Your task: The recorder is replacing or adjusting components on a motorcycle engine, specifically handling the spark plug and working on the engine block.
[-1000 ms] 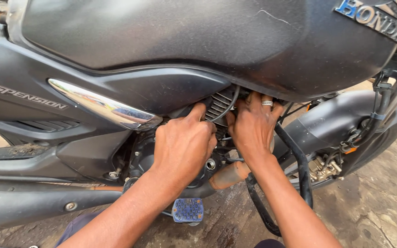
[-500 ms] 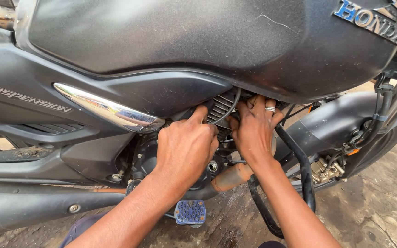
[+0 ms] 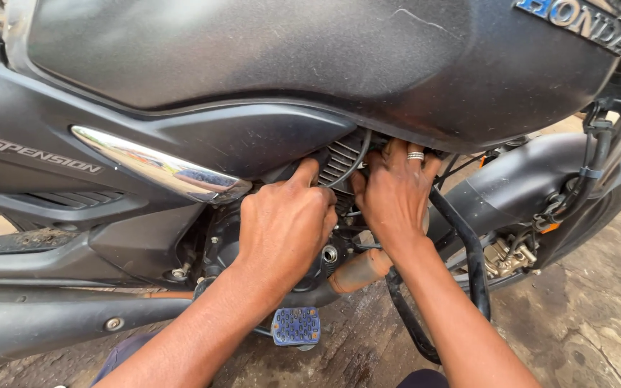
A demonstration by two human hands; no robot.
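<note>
A black motorcycle fills the head view, its fuel tank [image 3: 310,65] across the top. My left hand [image 3: 282,226] is curled against the engine below the tank, thumb pressed up beside the finned cylinder [image 3: 339,162]. My right hand [image 3: 394,190], with a ring on one finger, reaches into the same gap under the tank, fingers hidden behind the tank's edge. A thin black cable [image 3: 353,162] curves across the fins between both hands. Whatever the fingers grip is hidden.
A chrome-trimmed side panel [image 3: 159,169] lies left of the hands. The black exhaust pipe [image 3: 52,323] runs low left, a rusty pipe bend [image 3: 357,269] under the hands. A blue-padded foot peg [image 3: 296,327], a black crash guard [image 3: 468,273] and the front mudguard [image 3: 533,179] stand to the right. Stained concrete ground lies below.
The view has shifted slightly, so the motorcycle sits a little to the right in frame. Both hands stay in the gap under the tank, my right hand pushed a bit higher.
</note>
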